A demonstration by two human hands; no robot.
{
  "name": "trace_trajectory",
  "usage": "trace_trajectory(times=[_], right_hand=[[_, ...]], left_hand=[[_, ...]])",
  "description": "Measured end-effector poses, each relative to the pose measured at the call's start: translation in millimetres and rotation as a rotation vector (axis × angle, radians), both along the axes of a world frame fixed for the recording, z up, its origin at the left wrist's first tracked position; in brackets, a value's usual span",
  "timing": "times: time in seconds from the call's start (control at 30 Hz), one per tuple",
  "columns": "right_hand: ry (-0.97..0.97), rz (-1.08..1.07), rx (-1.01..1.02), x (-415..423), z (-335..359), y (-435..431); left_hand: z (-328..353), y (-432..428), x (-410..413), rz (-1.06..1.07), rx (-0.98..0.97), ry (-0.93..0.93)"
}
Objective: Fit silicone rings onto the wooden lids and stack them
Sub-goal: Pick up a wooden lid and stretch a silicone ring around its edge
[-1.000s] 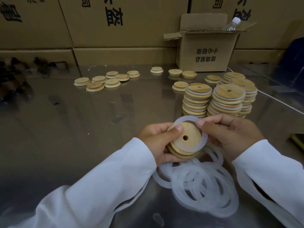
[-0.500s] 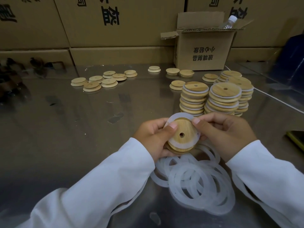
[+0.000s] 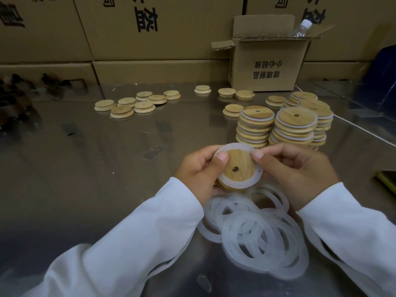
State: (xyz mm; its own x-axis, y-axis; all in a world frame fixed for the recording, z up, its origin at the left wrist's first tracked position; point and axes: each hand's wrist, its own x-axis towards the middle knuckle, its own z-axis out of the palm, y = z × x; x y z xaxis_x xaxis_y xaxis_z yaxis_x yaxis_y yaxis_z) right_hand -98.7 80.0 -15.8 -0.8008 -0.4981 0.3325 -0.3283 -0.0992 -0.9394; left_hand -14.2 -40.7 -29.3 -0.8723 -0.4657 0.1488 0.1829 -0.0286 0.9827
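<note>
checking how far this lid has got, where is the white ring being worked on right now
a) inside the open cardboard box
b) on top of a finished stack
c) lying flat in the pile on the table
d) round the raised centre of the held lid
d: the silicone ring circles the wooden lid that the left hand grips, while the right hand pinches the ring's edge, above the loose rings.

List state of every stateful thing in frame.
held wooden lid: gripped by both hands, holed face toward camera
silicone ring: around held lid; full seating unclear
left hand: grips lid, thumb on ring
right hand: grips lid, thumb on ring
loose silicone rings: overlapping pile on table
ringed lids: stacked
bare lids: scattered, ringless
small cardboard box: flaps open
bottle: capped, in box
</note>
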Motion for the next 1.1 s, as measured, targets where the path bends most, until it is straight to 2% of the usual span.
trace_trajectory(times=[0.13,0.37,0.63,0.83,1.0,1.1], right_hand=[[0.033,-0.010,0.009,-1.3,-1.3,0.0],[0.041,0.009,-0.007,-2.8,-2.4,-0.6],[0.120,-0.019,0.008,-2.9,-1.1,1.7],[0.224,-0.040,0.049,-2.2,-2.1,1.8],[0.218,-0.034,0.014,-1.3,-2.7,2.1],[0.133,-0.005,0.000,-1.3,-4.2,0.6]], left_hand=[[1.1,1.3,0.0,-0.024,0.061,-0.016],[-1.2,2.3,0.2,0.062,-0.049,0.036],[1.4,2.4,-0.7,0.128,-0.070,0.066],[-0.8,0.3,-1.3,0.107,0.023,0.059],[-3.4,2.2,-0.9,0.103,0.004,0.066],[-3.4,3.3,-1.3,0.117,0.047,0.077]])
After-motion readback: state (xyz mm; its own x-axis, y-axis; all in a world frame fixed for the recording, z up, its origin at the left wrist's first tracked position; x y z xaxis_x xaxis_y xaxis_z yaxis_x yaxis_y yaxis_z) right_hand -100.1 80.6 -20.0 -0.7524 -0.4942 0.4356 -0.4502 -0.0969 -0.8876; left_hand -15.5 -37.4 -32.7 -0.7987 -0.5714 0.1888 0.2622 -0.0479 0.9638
